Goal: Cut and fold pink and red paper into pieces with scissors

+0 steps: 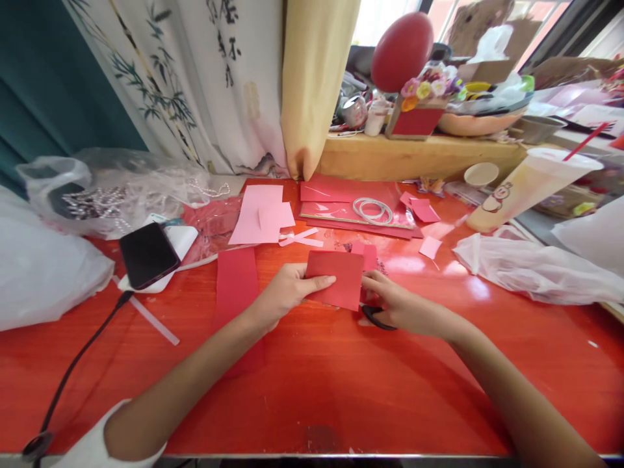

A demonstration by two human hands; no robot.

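My left hand (291, 291) pinches a squarish piece of red paper (337, 278) by its left edge, thumb flat on top. My right hand (402, 307) is closed at the paper's right side, its fingers through the black handle of a pair of scissors (379, 320). The blades are mostly hidden behind the paper and fingers, so how far they are apart does not show. Behind these lies a small red paper piece (366, 252). A longer red paper strip (236, 279) rests on the table, left of my left hand.
Pink paper sheets (257, 214) and thin pink strips (301, 238) lie further back, beside a red stack (326, 195) topped by a white cord coil (372, 211). A phone (149, 255) with a cable is at left. A drink cup (526, 188) and plastic bag (531, 270) are at right.
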